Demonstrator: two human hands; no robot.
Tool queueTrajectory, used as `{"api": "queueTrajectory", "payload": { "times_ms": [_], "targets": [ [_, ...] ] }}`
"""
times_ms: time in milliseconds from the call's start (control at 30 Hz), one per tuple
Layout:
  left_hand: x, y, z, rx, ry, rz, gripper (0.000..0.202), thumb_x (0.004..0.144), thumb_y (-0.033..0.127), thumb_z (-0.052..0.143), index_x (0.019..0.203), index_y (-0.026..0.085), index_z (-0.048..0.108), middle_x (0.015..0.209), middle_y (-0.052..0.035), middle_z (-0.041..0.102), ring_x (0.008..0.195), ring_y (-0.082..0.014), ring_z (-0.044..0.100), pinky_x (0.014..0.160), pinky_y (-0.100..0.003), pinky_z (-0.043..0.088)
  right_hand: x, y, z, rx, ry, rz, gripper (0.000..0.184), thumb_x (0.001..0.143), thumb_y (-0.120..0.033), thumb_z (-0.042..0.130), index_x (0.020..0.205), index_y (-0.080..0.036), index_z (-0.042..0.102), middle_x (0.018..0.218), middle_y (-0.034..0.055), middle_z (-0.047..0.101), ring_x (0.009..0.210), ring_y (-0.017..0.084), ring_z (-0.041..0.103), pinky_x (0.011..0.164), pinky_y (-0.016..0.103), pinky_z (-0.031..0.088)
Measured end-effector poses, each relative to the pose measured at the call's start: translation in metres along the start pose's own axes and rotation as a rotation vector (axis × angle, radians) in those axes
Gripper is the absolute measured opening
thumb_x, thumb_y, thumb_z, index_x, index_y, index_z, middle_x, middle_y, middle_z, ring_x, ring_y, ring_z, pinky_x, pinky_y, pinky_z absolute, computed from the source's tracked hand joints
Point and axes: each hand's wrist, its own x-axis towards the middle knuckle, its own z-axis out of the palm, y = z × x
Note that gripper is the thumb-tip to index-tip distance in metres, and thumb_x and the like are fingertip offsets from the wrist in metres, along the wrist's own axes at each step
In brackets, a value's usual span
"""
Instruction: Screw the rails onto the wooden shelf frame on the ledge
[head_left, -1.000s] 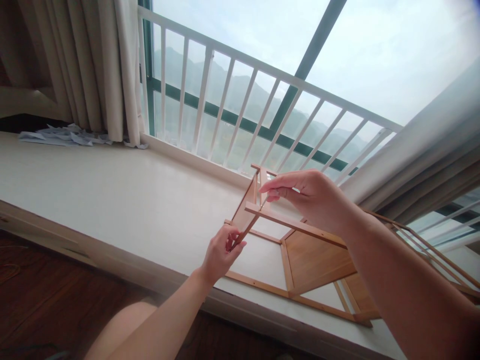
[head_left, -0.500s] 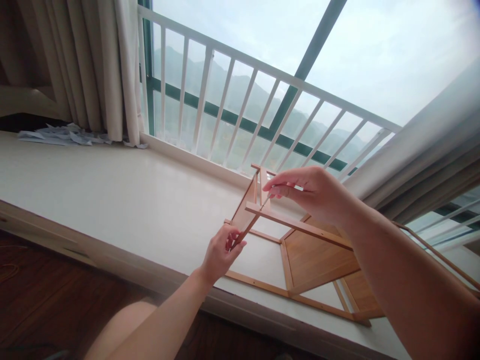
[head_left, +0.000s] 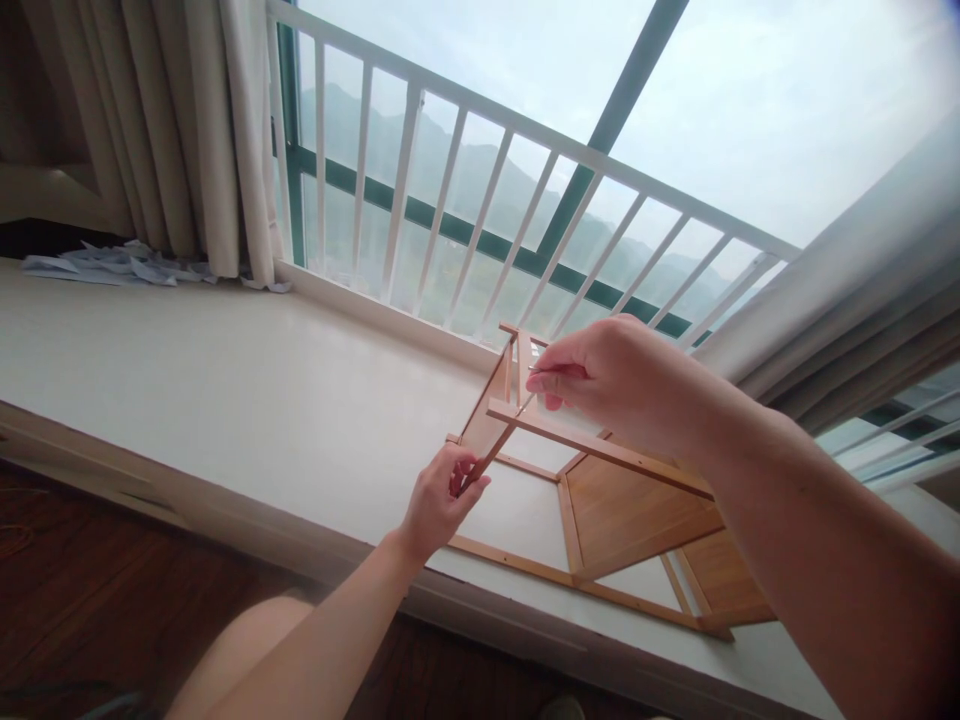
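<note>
A brown wooden shelf frame (head_left: 592,510) lies on its side on the white window ledge. My left hand (head_left: 442,490) is closed around the edge of its end panel (head_left: 489,455), fingers on one face and thumb on the other. Above the corner where this panel meets the upper rail (head_left: 570,440), my right hand (head_left: 592,365) pinches a thin metal hex key (head_left: 527,402). The key's long arm reaches down to the rail near its end; its short bent end shows by my fingertips. My right hand and forearm hide part of the frame.
Behind the frame stands a white railing (head_left: 465,110) in front of a large window. Curtains (head_left: 180,140) hang at both sides. Crumpled white paper (head_left: 120,262) lies at the ledge's far left. The ledge (head_left: 247,400) drops to a dark wooden floor (head_left: 112,590).
My right hand has turned at the wrist and curled its fingers more around the hex key. My left hand keeps its hold on the panel. The view has shifted slightly.
</note>
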Motion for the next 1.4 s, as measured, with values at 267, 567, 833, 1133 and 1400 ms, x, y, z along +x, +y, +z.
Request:
{"api": "queueTrajectory", "payload": {
  "times_ms": [267,567,833,1133,1400],
  "targets": [
    [0.000,0.002,-0.001,-0.013,-0.015,0.005,0.016,0.089,0.032,0.059,0.098,0.021,0.052,0.083,0.0007,0.051,0.066,-0.0096,0.049,0.058,-0.021,0.043,0.004,0.002,0.003,0.114,-0.036,-0.021,0.025,0.084,-0.019,0.057,0.064,-0.021,0.071,0.060,-0.0023,0.068,0.054,0.012,0.060,0.056,0.026,0.042],
    [0.000,0.001,-0.001,-0.002,-0.011,0.004,0.016,0.089,0.030,0.061,0.099,0.021,0.053,0.085,0.0007,0.051,0.068,-0.0092,0.051,0.058,-0.021,0.043,0.001,0.030,0.010,0.438,-0.120,-0.156,0.025,0.091,-0.028,0.053,0.099,-0.020,0.076,0.090,0.0055,0.075,0.082,0.017,0.070,0.078,0.029,0.053],
    [0.000,0.004,0.000,-0.022,0.002,-0.012,0.016,0.088,0.031,0.061,0.097,0.020,0.053,0.083,0.0009,0.051,0.068,-0.0095,0.051,0.055,-0.020,0.041,-0.011,0.016,0.005,0.202,-0.080,-0.141,0.033,0.089,-0.020,0.053,0.119,-0.022,0.068,0.097,0.0050,0.073,0.085,0.017,0.066,0.073,0.027,0.047],
    [0.000,0.000,0.001,0.002,-0.008,0.000,0.015,0.090,0.031,0.060,0.098,0.020,0.051,0.085,0.0010,0.050,0.069,-0.0094,0.051,0.057,-0.021,0.042,-0.019,0.000,0.006,-0.172,-0.001,-0.083,0.039,0.100,-0.038,0.033,0.090,-0.018,0.065,0.089,0.0087,0.067,0.079,0.019,0.060,0.073,0.031,0.039],
    [0.000,0.000,0.001,-0.002,-0.010,-0.006,0.015,0.090,0.030,0.060,0.097,0.021,0.051,0.084,0.0018,0.048,0.068,-0.0090,0.050,0.055,-0.020,0.041,-0.015,-0.005,0.003,-0.121,-0.103,0.012,0.038,0.101,-0.037,0.026,0.075,-0.020,0.047,0.070,0.0013,0.053,0.065,0.014,0.047,0.064,0.028,0.031]
  ]
}}
